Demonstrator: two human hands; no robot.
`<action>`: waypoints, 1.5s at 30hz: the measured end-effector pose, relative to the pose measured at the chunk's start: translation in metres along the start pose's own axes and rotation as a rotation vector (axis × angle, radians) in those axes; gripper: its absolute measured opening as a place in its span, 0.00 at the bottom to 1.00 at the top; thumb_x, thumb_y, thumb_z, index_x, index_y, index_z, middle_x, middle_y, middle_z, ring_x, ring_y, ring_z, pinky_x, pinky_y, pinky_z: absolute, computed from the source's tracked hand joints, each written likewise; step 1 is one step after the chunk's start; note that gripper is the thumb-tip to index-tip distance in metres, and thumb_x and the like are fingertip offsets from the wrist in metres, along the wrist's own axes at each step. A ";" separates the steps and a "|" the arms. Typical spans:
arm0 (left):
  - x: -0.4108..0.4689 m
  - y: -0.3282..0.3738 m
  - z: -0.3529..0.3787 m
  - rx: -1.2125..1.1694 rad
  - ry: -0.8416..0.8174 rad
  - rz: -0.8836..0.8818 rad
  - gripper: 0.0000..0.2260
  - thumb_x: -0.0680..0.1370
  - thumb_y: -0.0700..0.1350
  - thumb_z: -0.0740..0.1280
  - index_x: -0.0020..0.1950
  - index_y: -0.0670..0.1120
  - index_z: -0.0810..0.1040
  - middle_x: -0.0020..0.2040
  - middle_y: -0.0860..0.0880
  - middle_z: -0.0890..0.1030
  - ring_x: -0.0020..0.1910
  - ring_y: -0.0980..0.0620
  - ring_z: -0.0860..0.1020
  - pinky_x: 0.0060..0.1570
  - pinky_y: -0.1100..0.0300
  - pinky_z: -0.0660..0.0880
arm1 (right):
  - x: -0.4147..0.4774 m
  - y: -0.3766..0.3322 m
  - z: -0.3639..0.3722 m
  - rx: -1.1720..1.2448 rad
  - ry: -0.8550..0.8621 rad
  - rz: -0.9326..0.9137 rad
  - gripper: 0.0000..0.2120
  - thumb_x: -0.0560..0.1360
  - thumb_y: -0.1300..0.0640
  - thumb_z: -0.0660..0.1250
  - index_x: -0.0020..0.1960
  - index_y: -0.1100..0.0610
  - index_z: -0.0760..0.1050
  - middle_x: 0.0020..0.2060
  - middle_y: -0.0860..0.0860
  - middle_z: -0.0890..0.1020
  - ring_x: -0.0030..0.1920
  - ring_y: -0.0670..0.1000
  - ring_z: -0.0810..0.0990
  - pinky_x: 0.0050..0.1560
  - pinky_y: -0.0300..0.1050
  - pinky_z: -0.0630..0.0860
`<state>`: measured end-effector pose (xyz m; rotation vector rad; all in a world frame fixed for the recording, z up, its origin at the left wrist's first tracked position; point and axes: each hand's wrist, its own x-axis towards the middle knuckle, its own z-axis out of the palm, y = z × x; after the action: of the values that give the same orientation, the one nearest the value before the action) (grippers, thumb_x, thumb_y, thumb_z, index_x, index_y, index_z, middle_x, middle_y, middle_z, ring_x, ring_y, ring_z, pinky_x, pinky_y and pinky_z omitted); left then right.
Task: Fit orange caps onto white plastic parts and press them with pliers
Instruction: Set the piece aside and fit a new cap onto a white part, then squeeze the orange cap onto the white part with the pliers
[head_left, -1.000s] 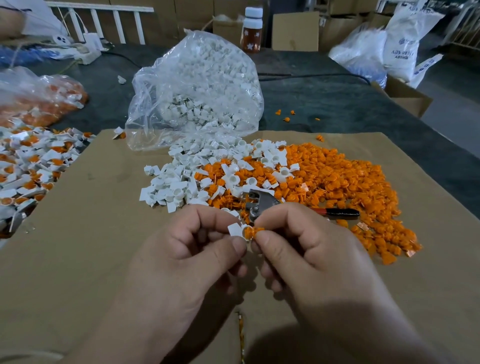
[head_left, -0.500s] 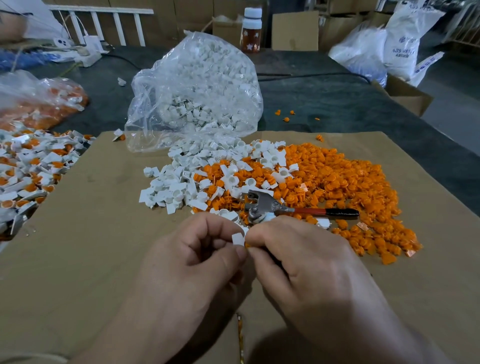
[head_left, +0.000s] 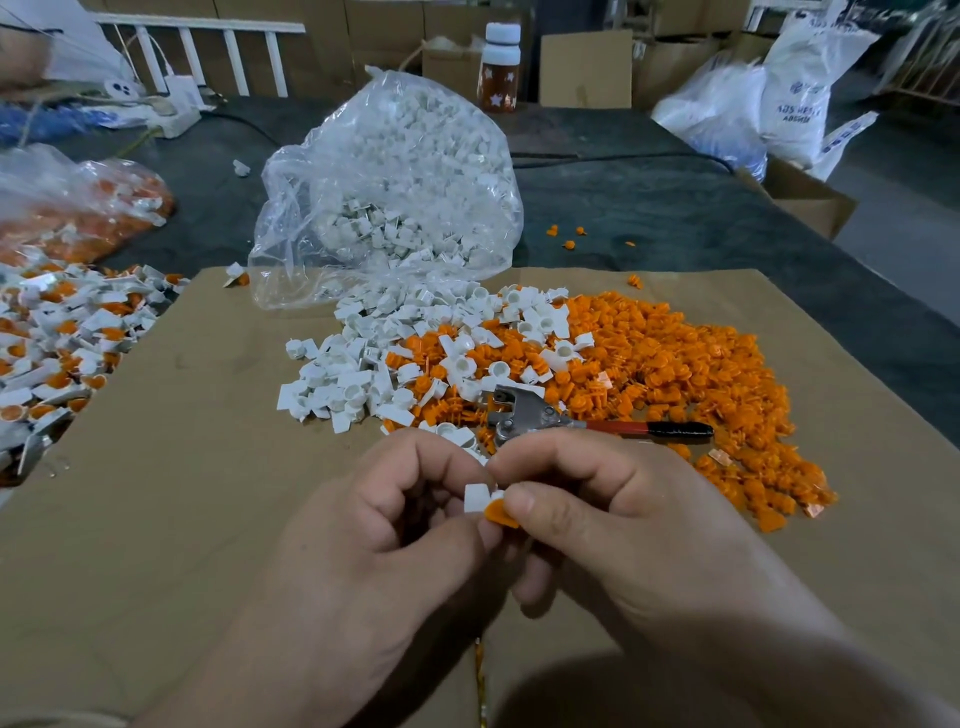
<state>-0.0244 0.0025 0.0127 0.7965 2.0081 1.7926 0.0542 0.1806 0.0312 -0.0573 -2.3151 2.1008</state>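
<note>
Orange cap (head_left: 501, 514), white part (head_left: 475, 496)

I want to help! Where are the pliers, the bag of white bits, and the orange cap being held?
pliers (head_left: 524, 415): head view, on the metal head.
bag of white bits (head_left: 395, 171): head view, middle of the clear plastic.
orange cap (head_left: 500, 514): head view, its visible orange face.

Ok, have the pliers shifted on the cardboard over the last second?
No. The pliers lie in the same spot at the near edge of the orange cap pile, handle pointing right, as before.
</note>
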 end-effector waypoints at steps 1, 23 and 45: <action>0.000 0.000 0.000 0.002 0.000 -0.001 0.15 0.65 0.58 0.74 0.48 0.54 0.82 0.35 0.49 0.81 0.32 0.54 0.78 0.33 0.61 0.74 | 0.000 -0.001 -0.001 0.045 -0.022 -0.006 0.08 0.76 0.51 0.68 0.54 0.46 0.80 0.43 0.53 0.85 0.36 0.53 0.83 0.39 0.55 0.79; 0.006 0.006 0.003 -0.053 0.024 -0.034 0.15 0.59 0.56 0.75 0.43 0.53 0.83 0.33 0.51 0.81 0.31 0.54 0.76 0.31 0.61 0.74 | -0.002 -0.006 0.000 -0.291 0.209 -0.075 0.06 0.74 0.49 0.67 0.50 0.42 0.77 0.41 0.46 0.83 0.38 0.46 0.81 0.38 0.46 0.81; 0.019 0.002 -0.009 -0.476 0.151 -0.218 0.14 0.55 0.46 0.79 0.38 0.47 0.83 0.29 0.46 0.75 0.26 0.53 0.75 0.22 0.63 0.72 | 0.000 -0.009 -0.048 -1.449 0.108 0.119 0.34 0.73 0.29 0.53 0.75 0.38 0.49 0.68 0.38 0.60 0.63 0.46 0.60 0.65 0.44 0.63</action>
<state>-0.0438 0.0070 0.0177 0.2942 1.5702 2.1204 0.0553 0.2275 0.0450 -0.2901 -3.1414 0.0322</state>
